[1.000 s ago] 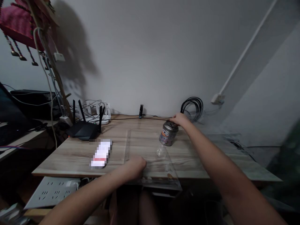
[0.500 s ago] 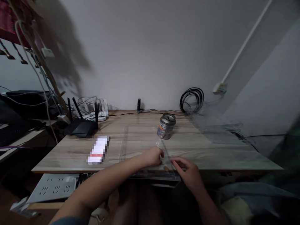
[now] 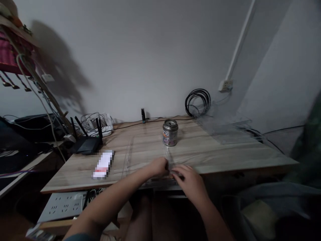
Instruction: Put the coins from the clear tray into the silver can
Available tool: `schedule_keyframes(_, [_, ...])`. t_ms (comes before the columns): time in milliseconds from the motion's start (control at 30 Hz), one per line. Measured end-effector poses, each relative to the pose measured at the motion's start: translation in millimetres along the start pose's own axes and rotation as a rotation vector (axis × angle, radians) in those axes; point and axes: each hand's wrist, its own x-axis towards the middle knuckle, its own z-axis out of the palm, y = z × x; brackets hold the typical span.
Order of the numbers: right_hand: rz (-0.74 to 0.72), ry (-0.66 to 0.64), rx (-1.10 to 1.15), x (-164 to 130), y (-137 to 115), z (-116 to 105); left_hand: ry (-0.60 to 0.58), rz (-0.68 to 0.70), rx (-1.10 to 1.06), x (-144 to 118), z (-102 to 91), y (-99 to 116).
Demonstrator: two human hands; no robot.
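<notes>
Near the front edge of the desk, my left hand [image 3: 159, 166] is curled closed, with its fingertips turned away from view. Close beside it, my right hand [image 3: 190, 180] has thumb and fingers pinched together. Something small may be in that pinch, but dimness and blur hide it. Both hands are over a clear plastic piece [image 3: 128, 152], whose faint edges show on the wood. Just beyond them stands an upright printed tin can [image 3: 170, 134] with a grey lid that has a dark slot in it; neither hand touches it.
A phone [image 3: 103, 164] with a blurred-out screen lies left on the desk [image 3: 142, 134]. Behind it are a black router [image 3: 87, 144] and tangled white cables. A small black bottle [image 3: 142, 115], coiled black cable [image 3: 198, 102] and clear plastic sheets [image 3: 225, 130] line the back and right.
The camera view has shifted and tilted a little. My right hand has come closer to my left, its fingers now nearly meeting it. The tin can stays in place.
</notes>
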Motion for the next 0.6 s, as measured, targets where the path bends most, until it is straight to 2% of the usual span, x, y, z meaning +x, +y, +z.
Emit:
schedule_keyframes(67, [-0.090,-0.185,-0.209,25.2,-18.9,-7.4,0.154,-0.060,-0.037,-9.5,-0.6,-6.3])
schedule_keyframes(133, [-0.157,-0.331,-0.412,46.8,-35.6,-9.4,0.341,-0.144,-0.199,-27.6,-3.5,-14.0])
schedule_keyframes(233, [-0.218,-0.516,-0.622,68.5,-50.3,-4.9,0.564,-0.180,-0.732,-68.5,-10.0,-20.9])
schedule_keyframes(333, [-0.254,-0.585,-0.689,76.6,-52.2,1.2,0.740,-0.115,-1.171,-109.9,-11.1,-20.8])
schedule_keyframes(400, [-0.266,-0.580,-0.700,76.0,-49.6,3.4,0.800,-0.093,-1.405,-127.7,-7.0,-20.2])
schedule_keyframes(467, [-0.256,-0.566,-0.691,72.8,-45.6,4.5,0.805,-0.112,-1.599,-134.2,-1.4,-21.0])
schedule_keyframes(600, [-0.235,-0.483,-0.592,65.8,-35.6,6.8,0.773,-0.212,-1.871,-119.7,3.7,-23.9])
